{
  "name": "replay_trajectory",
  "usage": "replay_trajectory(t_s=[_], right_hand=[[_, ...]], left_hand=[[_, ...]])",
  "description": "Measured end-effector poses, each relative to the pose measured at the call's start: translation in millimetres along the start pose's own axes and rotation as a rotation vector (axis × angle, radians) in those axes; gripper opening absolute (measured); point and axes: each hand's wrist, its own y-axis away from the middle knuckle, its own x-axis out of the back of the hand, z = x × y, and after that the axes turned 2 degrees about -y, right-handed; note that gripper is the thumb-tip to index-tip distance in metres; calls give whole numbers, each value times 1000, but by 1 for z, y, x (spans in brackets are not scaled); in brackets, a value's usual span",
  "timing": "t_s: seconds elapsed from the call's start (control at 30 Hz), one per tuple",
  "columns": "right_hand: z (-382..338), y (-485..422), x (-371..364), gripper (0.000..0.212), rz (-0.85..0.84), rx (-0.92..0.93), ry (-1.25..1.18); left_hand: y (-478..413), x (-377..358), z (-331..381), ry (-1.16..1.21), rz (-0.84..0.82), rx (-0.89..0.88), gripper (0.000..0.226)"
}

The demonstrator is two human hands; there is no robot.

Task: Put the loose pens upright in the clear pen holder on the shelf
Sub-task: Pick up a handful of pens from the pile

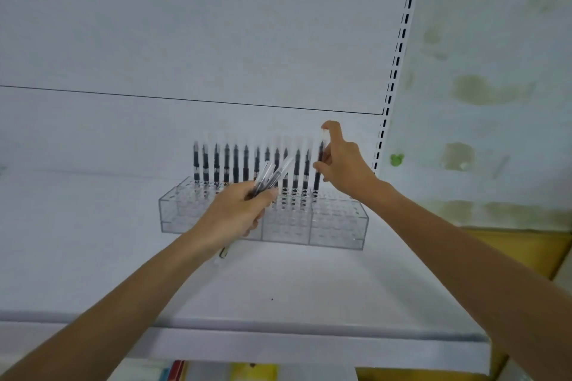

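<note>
A clear pen holder [337, 226] with many small holes stands on the white shelf [278, 288]. Several black pens with clear caps [226, 164] stand upright in its back row. My right hand [343, 164] pinches one upright pen [318, 170] at the right end of that row, its tip down in a hole. My left hand [238, 210] grips a small bundle of loose pens [272, 176] in front of the holder, their capped ends pointing up and right, and it hides part of the holder's front.
The shelf's back panel rises behind the holder, with a slotted upright [399, 49] at the right. A stained wall [495, 86] lies beyond it. Coloured packages [253, 373] show on a lower level, under the shelf's front edge [247, 346].
</note>
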Motion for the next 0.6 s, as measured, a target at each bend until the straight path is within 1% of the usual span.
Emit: replay_trajectory(t_s=[0.07, 0.13, 0.33, 0.43, 0.5, 0.6], right_hand=[[5, 0, -1, 57, -3, -57, -26], [7, -1, 1, 58, 8, -73, -39], [7, 8, 0, 59, 53, -3, -14], [6, 8, 3, 58, 59, 3, -33], [5, 8, 2, 57, 28, 36, 1], [5, 11, -10, 58, -49, 98, 117]], left_hand=[[0, -2, 1, 4, 5, -2, 26], [-1, -5, 2, 19, 9, -6, 26], [-5, -22, 7, 64, -25, 31, 28], [-6, -29, 9, 90, -21, 42, 30], [-7, -32, 11, 106, -14, 52, 30], [-9, -35, 12, 106, -4, 60, 30]])
